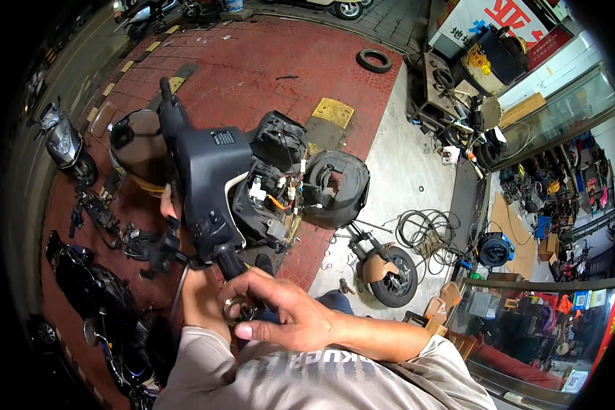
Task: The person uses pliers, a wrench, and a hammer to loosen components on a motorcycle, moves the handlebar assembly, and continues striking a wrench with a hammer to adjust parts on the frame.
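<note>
A dark grey scooter (219,160) stands in front of me, its seat section opened up with wiring and connectors exposed. Its handlebar runs from a far grip (165,87) toward my body. My right hand (280,307) curls around the near black handlebar grip (229,264), fingers over the top and thumb below. A shiny round end piece (239,309) shows between thumb and fingers. My left hand (171,203) reaches past the handlebar to the scooter's front side; its fingers are mostly hidden behind the front panel and brake lever area.
A loose wheel (389,279) lies to the right by coiled black hose (427,232). Farther off are a tyre (374,61) and a cluttered workbench (444,89). Parked scooters, one black (89,280) and one silver (63,145), stand on the left. A glass-fronted shop is at right.
</note>
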`<control>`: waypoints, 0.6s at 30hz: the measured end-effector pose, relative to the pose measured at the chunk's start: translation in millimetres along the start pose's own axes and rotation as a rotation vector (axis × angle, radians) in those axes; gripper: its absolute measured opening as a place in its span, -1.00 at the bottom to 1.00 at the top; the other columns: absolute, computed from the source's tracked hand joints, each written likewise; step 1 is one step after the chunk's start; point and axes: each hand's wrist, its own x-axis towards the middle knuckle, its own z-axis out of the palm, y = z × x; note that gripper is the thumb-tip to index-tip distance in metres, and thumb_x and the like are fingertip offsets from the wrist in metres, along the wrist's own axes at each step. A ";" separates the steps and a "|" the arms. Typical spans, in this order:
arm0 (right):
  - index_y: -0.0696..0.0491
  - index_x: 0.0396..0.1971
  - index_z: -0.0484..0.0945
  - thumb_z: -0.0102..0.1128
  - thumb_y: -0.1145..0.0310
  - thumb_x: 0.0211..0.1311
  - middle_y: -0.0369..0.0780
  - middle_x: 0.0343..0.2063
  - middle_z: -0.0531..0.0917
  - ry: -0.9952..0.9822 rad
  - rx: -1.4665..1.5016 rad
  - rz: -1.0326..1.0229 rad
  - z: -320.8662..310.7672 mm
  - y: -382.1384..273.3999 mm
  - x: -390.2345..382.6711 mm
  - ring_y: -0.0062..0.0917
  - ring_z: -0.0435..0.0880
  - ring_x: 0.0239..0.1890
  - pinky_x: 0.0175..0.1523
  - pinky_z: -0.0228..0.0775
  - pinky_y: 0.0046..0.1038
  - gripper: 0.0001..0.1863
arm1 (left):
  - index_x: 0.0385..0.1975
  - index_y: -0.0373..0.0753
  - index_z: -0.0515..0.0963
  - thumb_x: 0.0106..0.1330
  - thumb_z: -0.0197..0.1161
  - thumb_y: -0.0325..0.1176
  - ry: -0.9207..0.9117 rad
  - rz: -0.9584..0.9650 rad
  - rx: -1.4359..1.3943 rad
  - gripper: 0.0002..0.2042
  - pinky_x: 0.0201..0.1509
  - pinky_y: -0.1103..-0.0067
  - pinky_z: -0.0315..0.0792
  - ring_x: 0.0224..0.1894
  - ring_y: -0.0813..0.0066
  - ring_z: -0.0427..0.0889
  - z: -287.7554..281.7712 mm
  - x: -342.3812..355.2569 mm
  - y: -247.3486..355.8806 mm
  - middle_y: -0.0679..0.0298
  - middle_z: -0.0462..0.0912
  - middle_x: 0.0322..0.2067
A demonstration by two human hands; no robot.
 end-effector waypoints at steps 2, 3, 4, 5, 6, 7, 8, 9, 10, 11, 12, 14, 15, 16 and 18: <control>0.17 0.17 0.43 0.35 0.36 0.39 -0.24 -0.12 0.56 0.039 0.063 -0.017 -6.6 -1.7 -11.5 -0.57 0.54 0.05 0.20 0.39 -0.43 -0.55 | -0.07 -0.39 0.65 0.36 0.20 -0.23 -0.017 0.032 0.043 -0.66 0.04 0.39 0.69 -0.14 0.22 0.80 22.9 3.6 9.6 0.03 0.78 -0.19; 0.17 0.15 0.44 0.36 0.34 0.38 -0.23 -0.13 0.55 0.102 0.093 -0.025 -10.7 -1.4 -18.8 -0.55 0.55 0.00 0.17 0.40 -0.42 -0.55 | -0.07 -0.39 0.65 0.36 0.20 -0.22 -0.031 0.024 0.048 -0.65 0.04 0.39 0.69 -0.14 0.22 0.80 31.7 11.6 0.1 0.03 0.79 -0.19; 0.18 0.13 0.45 0.36 0.31 0.37 -0.22 -0.15 0.54 0.146 0.136 -0.047 -13.5 -3.2 -23.3 -0.53 0.56 -0.04 0.15 0.42 -0.41 -0.55 | -0.07 -0.39 0.65 0.36 0.20 -0.22 -0.040 0.033 0.073 -0.65 0.05 0.39 0.69 -0.14 0.23 0.80 41.9 16.1 -0.1 0.03 0.79 -0.19; 0.18 0.11 0.46 0.36 0.29 0.36 -0.21 -0.16 0.53 0.173 0.185 -0.082 -12.3 -8.8 -26.7 -0.50 0.58 -0.08 0.12 0.43 -0.40 -0.55 | -0.07 -0.39 0.66 0.35 0.20 -0.22 -0.049 0.065 0.108 -0.65 0.05 0.40 0.69 -0.14 0.23 0.80 57.4 14.2 12.0 0.03 0.79 -0.18; 0.17 0.15 0.46 0.36 0.28 0.37 -0.23 -0.13 0.54 0.168 0.207 -0.123 -15.1 -11.4 -32.2 -0.54 0.56 -0.07 0.15 0.42 -0.40 -0.53 | -0.07 -0.39 0.66 0.35 0.21 -0.22 -0.054 0.091 0.144 -0.65 0.05 0.40 0.69 -0.14 0.23 0.80 71.7 13.9 21.7 0.03 0.79 -0.18; 0.16 0.16 0.46 0.36 0.28 0.37 -0.23 -0.12 0.55 0.225 0.234 -0.111 -17.8 -11.6 -40.7 -0.54 0.56 -0.07 0.15 0.42 -0.39 -0.53 | -0.07 -0.39 0.66 0.35 0.21 -0.21 -0.064 0.104 0.159 -0.65 0.05 0.40 0.69 -0.14 0.24 0.80 83.2 19.3 21.5 0.03 0.79 -0.18; 0.16 0.17 0.45 0.36 0.28 0.37 -0.24 -0.11 0.55 0.251 0.285 -0.111 -19.9 -14.6 -49.4 -0.55 0.55 -0.06 0.16 0.42 -0.39 -0.52 | -0.11 -0.37 0.66 0.30 0.23 -0.21 -0.055 0.121 0.246 -0.66 0.02 0.40 0.68 -0.18 0.25 0.79 93.9 25.5 37.5 0.05 0.78 -0.22; 0.16 0.18 0.45 0.35 0.28 0.37 -0.24 -0.10 0.55 0.273 0.339 -0.107 -22.8 -16.5 -60.0 -0.56 0.55 -0.05 0.16 0.42 -0.39 -0.51 | -0.16 -0.34 0.67 0.26 0.24 -0.22 -0.032 0.104 0.373 -0.68 0.00 0.40 0.68 -0.22 0.26 0.78 100.2 31.5 43.4 0.08 0.78 -0.25; 0.17 0.20 0.43 0.35 0.27 0.35 -0.24 -0.10 0.56 0.340 0.391 -0.118 -27.5 -11.1 -69.6 -0.56 0.54 -0.05 0.14 0.42 -0.41 -0.48 | -0.20 -0.31 0.68 0.22 0.26 -0.22 0.003 0.098 0.513 -0.70 -0.03 0.40 0.67 -0.26 0.27 0.77 105.0 36.8 52.6 0.10 0.78 -0.29; 0.19 0.21 0.42 0.35 0.27 0.34 -0.23 -0.10 0.57 0.444 0.394 -0.128 -36.2 -9.4 -82.5 -0.56 0.54 -0.05 0.12 0.43 -0.43 -0.46 | -0.25 -0.29 0.69 0.17 0.28 -0.22 -0.012 0.072 0.609 -0.72 -0.05 0.40 0.66 -0.29 0.28 0.77 117.7 53.1 44.8 0.13 0.77 -0.33; 0.19 0.18 0.41 0.48 0.06 0.16 -0.13 -0.12 0.62 0.583 0.428 -0.163 -44.3 3.1 -91.4 -0.46 0.65 -0.17 -0.06 0.57 -0.38 -0.28 | -0.31 -0.24 0.68 0.17 0.29 -0.22 0.076 0.112 0.671 -0.77 -0.07 0.41 0.63 -0.35 0.34 0.71 128.2 64.8 28.3 0.17 0.74 -0.38; 0.17 0.14 0.43 0.41 -0.08 0.18 -0.15 -0.23 0.57 0.753 0.356 -0.231 -73.9 10.1 -110.9 -0.44 0.59 -0.19 -0.12 0.60 -0.30 -0.27 | -0.37 -0.23 0.69 0.07 0.30 -0.32 -0.031 0.221 0.700 -0.83 -0.10 0.37 0.59 -0.34 0.32 0.67 132.9 109.5 -17.2 0.22 0.71 -0.39; 0.18 0.12 0.43 0.41 -0.08 0.18 -0.17 -0.26 0.54 0.822 0.406 -0.282 -81.4 11.6 -114.2 -0.45 0.54 -0.20 -0.16 0.60 -0.29 -0.27 | -0.36 -0.25 0.67 0.05 0.29 -0.33 -0.033 0.190 0.637 -0.81 -0.14 0.34 0.59 -0.36 0.29 0.66 131.7 122.1 -25.0 0.21 0.70 -0.39; 0.15 0.13 0.43 0.40 -0.07 0.21 -0.17 -0.24 0.53 0.891 0.396 -0.313 -96.8 22.9 -124.8 -0.47 0.52 -0.18 -0.19 0.60 -0.31 -0.30 | -0.34 -0.29 0.64 0.02 0.30 -0.33 -0.039 0.117 0.682 -0.77 -0.18 0.33 0.58 -0.36 0.28 0.66 152.9 116.0 -30.4 0.21 0.69 -0.39; 0.10 0.13 0.45 0.36 -0.03 0.27 -0.20 -0.27 0.53 0.951 0.350 -0.302 -121.7 37.8 -140.0 -0.50 0.51 -0.20 -0.23 0.58 -0.35 -0.38 | -0.36 -0.31 0.63 0.00 0.33 -0.38 0.064 0.152 0.824 -0.79 -0.27 0.37 0.54 -0.44 0.32 0.63 148.9 128.1 -32.0 0.19 0.66 -0.42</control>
